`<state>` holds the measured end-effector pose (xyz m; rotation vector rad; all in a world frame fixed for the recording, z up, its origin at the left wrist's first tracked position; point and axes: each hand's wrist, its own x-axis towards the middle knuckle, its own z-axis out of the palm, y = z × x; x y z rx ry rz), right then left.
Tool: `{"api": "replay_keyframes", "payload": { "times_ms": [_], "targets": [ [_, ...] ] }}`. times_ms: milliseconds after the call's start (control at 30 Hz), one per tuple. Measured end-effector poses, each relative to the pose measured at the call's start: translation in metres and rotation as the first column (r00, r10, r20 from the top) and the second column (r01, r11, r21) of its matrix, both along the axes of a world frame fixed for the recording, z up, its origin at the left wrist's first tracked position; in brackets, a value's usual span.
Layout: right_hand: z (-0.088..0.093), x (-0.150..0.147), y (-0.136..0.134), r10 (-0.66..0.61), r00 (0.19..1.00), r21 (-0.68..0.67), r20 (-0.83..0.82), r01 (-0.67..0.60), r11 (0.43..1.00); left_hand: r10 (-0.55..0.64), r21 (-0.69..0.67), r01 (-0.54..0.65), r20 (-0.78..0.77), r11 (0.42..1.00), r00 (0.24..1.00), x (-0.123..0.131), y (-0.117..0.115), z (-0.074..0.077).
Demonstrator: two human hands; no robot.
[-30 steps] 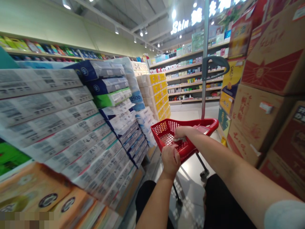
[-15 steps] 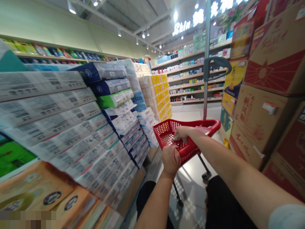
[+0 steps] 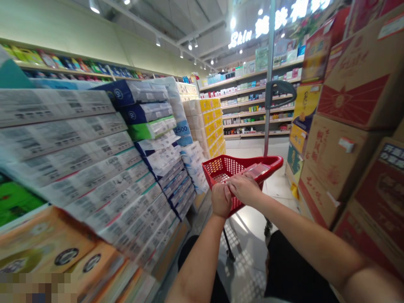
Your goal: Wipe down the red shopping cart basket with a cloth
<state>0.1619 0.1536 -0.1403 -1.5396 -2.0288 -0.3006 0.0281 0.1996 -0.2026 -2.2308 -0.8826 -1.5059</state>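
A red shopping cart [image 3: 232, 166] with a perforated plastic basket stands in front of me, angled to the right. My left hand [image 3: 221, 200] is wrapped round the near left part of its handle. Just beside it, my right hand [image 3: 245, 188] is closed over the handle bar, its fingers curled over the far side. A clear-covered panel [image 3: 257, 169] sits on the handle to the right of my right hand. The basket's visible inside shows bare red mesh; its near part is hidden by my hands. A grey pole [image 3: 269, 126] rises behind the cart.
Stacked packs of tissue paper [image 3: 94, 168] line the left side. Yellow-and-white packs [image 3: 205, 122] stand farther along. Cardboard cartons [image 3: 334, 155] are piled close on the right. Shelves of small products [image 3: 249, 101] cross the far end. A strip of pale floor [image 3: 249, 235] runs between the stacks.
My right hand has come back from inside the basket onto the handle. My left hand keeps its hold. The cart's handle appears slightly farther left in view.
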Motion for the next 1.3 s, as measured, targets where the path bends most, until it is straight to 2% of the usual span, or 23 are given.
{"api": "replay_keyframes", "payload": {
  "times_ms": [67,133,267,333,367,433,533,633,767,1000,1133,1200,1233,1300],
  "targets": [
    [-0.006,-0.003,-0.007,-0.066,0.998,-0.005,0.001,0.066,0.998,-0.020,-0.016,0.020,0.000,1.000,1.000,0.001,0.001,-0.001],
    [-0.002,-0.005,-0.005,-0.104,0.993,-0.044,0.055,0.107,0.993,-0.045,-0.033,0.044,-0.012,0.998,0.999,0.001,0.000,-0.002],
    [0.015,-0.006,0.012,0.020,0.965,-0.239,0.261,0.044,0.970,-0.008,-0.029,0.007,-0.025,1.000,1.000,0.002,-0.002,-0.003],
    [0.013,-0.007,0.015,0.025,0.971,-0.223,0.237,0.030,0.974,0.032,-0.022,-0.033,-0.013,0.999,0.999,0.001,-0.002,-0.004],
    [0.008,-0.008,0.014,-0.003,0.983,-0.154,0.185,0.032,0.988,0.049,-0.019,-0.049,-0.007,0.999,0.999,0.001,-0.002,-0.004],
    [-0.011,-0.010,0.008,-0.042,0.998,0.070,0.037,0.039,0.997,0.061,-0.018,-0.061,-0.009,0.998,0.998,0.000,-0.001,-0.004],
    [-0.042,-0.012,-0.004,0.009,0.986,0.411,-0.165,0.061,0.910,0.044,-0.023,-0.044,-0.017,0.999,0.999,-0.001,-0.001,-0.004],
    [-0.056,-0.014,-0.009,0.082,0.975,0.521,-0.207,0.039,0.853,0.018,-0.009,-0.018,0.005,1.000,1.000,-0.001,-0.002,-0.003],
    [-0.051,-0.015,-0.008,0.108,0.970,0.500,-0.218,0.017,0.866,0.011,0.011,-0.011,0.007,1.000,1.000,-0.002,-0.002,-0.001],
    [-0.049,-0.016,-0.007,0.070,0.975,0.490,-0.213,0.044,0.871,0.015,-0.018,-0.015,0.007,1.000,1.000,-0.002,0.000,-0.003],
    [-0.026,-0.019,0.001,-0.071,0.982,0.294,-0.175,0.120,0.948,0.018,-0.010,-0.018,0.002,1.000,1.000,-0.004,-0.001,-0.003],
    [-0.019,-0.021,0.005,-0.102,0.987,0.203,-0.126,0.126,0.971,0.021,-0.004,-0.021,0.004,1.000,1.000,-0.004,-0.002,-0.003],
    [-0.020,-0.021,0.005,-0.096,0.989,0.196,-0.116,0.118,0.973,0.025,-0.001,-0.025,0.009,1.000,1.000,-0.004,-0.003,-0.003],
    [-0.030,-0.022,0.001,-0.047,0.988,0.274,-0.148,0.086,0.958,0.030,-0.003,-0.030,0.020,1.000,0.999,-0.005,-0.004,-0.003]
  ]
}}
